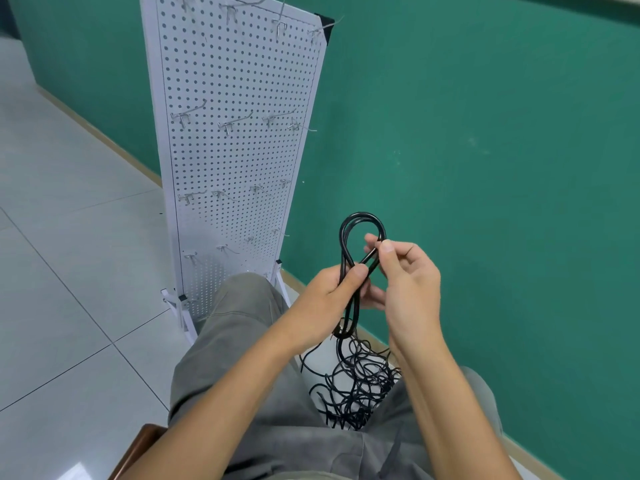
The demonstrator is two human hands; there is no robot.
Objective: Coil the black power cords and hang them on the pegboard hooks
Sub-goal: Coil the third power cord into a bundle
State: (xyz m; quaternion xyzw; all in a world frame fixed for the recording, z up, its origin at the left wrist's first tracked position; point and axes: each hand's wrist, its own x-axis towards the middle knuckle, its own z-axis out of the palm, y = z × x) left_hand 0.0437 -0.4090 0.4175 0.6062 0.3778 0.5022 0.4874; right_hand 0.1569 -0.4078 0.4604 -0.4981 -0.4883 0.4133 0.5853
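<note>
Gripping black cord, unlabelled.

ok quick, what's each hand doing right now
Left hand: grips the gathered strands of the black cord.
Right hand: pinches one side of the cord's loop between thumb and fingertips.

Green wall, pale tiled floor, grey trousers, brown chair edge at lower left

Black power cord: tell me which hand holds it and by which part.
Both. The left hand grips the folded black power cord at the middle of the bundle, thumb across the strands. The right hand pinches one side of the loop at the top.
</note>
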